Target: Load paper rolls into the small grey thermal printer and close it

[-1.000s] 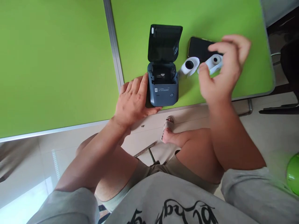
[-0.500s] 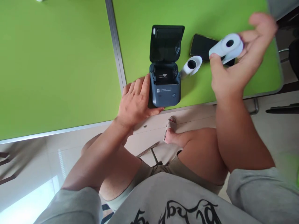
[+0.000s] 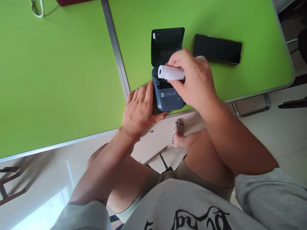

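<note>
A small dark blue printer [image 3: 169, 99] stands near the front edge of the green table [image 3: 72, 80], its black lid [image 3: 166, 44] flipped up. My right hand [image 3: 192, 80] grips a white paper roll [image 3: 170, 72] sideways just above the printer's open bay. My left hand [image 3: 139, 108] rests flat against the printer's left side, fingers together, thumb under its front corner. The second paper roll is hidden behind my right hand; only a white sliver [image 3: 200, 57] shows.
A black phone [image 3: 217, 49] lies face up to the right of the printer. A metal seam [image 3: 115, 48] divides two green tabletops. A white loop [image 3: 37, 8] and a dark red object [image 3: 72, 2] sit at the far left edge. My knees and sandalled foot [image 3: 177, 131] are below.
My right hand lifted a paper roll from beside the phone, swung it up to the right, then brought it left over the printer's open bay. The left hand stayed on the printer.
</note>
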Tool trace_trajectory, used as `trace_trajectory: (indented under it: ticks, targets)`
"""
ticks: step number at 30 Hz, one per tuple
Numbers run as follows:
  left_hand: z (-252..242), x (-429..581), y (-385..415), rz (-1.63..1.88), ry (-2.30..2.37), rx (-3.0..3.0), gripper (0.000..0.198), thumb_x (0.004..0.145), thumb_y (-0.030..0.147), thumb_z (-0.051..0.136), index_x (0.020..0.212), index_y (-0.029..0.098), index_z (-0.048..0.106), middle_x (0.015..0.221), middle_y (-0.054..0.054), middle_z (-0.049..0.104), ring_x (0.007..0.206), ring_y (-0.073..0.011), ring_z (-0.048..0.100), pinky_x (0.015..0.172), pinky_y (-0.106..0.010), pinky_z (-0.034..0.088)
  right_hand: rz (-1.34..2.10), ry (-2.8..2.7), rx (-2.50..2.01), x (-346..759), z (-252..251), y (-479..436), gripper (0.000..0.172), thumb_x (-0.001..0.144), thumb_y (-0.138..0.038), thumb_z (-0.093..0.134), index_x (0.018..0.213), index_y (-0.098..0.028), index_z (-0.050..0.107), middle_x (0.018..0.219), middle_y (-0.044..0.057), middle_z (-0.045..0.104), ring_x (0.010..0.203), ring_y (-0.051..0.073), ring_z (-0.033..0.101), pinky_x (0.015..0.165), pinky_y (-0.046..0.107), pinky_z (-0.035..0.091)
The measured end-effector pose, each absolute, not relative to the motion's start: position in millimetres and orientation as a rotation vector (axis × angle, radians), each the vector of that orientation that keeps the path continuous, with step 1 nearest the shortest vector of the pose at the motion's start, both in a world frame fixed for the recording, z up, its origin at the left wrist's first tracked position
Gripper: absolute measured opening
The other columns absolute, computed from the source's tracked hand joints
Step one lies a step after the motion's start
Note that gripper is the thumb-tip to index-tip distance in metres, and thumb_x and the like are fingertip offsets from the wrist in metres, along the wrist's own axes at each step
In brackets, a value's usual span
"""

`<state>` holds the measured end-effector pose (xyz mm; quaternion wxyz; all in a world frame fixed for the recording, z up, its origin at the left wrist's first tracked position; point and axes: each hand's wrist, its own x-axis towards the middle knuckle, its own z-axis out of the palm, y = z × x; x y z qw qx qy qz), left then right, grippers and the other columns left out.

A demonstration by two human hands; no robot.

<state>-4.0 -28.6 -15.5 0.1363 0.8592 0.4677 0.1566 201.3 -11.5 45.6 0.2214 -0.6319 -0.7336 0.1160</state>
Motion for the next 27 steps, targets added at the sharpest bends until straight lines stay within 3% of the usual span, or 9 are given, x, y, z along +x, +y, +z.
trace_trajectory:
  ticks: [6, 12, 18, 20, 27]
  targets:
    - [-14, -3, -29, 0.472, 1.349, 2.489, 0.108, 0.087, 0.09, 0.046, 0.161, 0.012, 0.038, 0.147, -0.022, 0.061, 0.136, -0.0385, 0.058, 0.116, -0.049, 0.043, 0.432, -1.971, -1.693, 202, 43, -7, 0.017, 0.084, -0.023, 0.063, 0.092, -0.038, 0.064, 0.097, -0.002, 0.077, 0.105, 0.031, 0.07, 0.103, 0.055, 0.051]
    - [-15, -3, -29, 0.459, 1.357, 2.492, 0.107, 0.087, 0.089, 0.047, 0.161, 0.011, 0.037, 0.149, -0.022, 0.06, 0.137, -0.039, 0.057, 0.116, -0.049, 0.042, 0.495, -1.939, -1.664, 204, 46, -10, 0.013, 0.092, -0.028, 0.061, 0.08, -0.033, 0.065, 0.116, 0.003, 0.074, 0.126, 0.032, 0.064, 0.096, 0.053, 0.054]
    - [-17, -3, -29, 0.482, 1.379, 2.522, 0.108, 0.086, 0.091, 0.045, 0.16, 0.011, 0.039, 0.146, -0.022, 0.062, 0.133, -0.0376, 0.06, 0.114, -0.047, 0.045, 0.395, -1.913, -1.737, 208, 51, -12, 0.006, 0.09, -0.026, 0.066, 0.087, -0.031, 0.064, 0.112, 0.005, 0.073, 0.122, 0.032, 0.063, 0.099, 0.05, 0.054]
    - [-17, -3, -29, 0.476, 1.387, 2.516, 0.11, 0.085, 0.092, 0.046, 0.16, 0.012, 0.04, 0.145, -0.022, 0.063, 0.131, -0.038, 0.061, 0.113, -0.047, 0.045, 0.403, -1.91, -1.724, 208, 51, -10, 0.012, 0.086, -0.021, 0.069, 0.092, -0.032, 0.064, 0.112, 0.003, 0.075, 0.115, 0.031, 0.066, 0.1, 0.049, 0.054]
    - [-16, -4, -28, 0.431, 1.405, 2.497, 0.113, 0.084, 0.094, 0.042, 0.16, 0.011, 0.039, 0.148, -0.024, 0.061, 0.132, -0.0414, 0.061, 0.114, -0.052, 0.045, 0.408, -1.958, -1.76, 198, 52, 1, 0.03, 0.081, -0.016, 0.07, 0.103, -0.036, 0.065, 0.106, -0.004, 0.079, 0.097, 0.03, 0.071, 0.078, 0.043, 0.058]
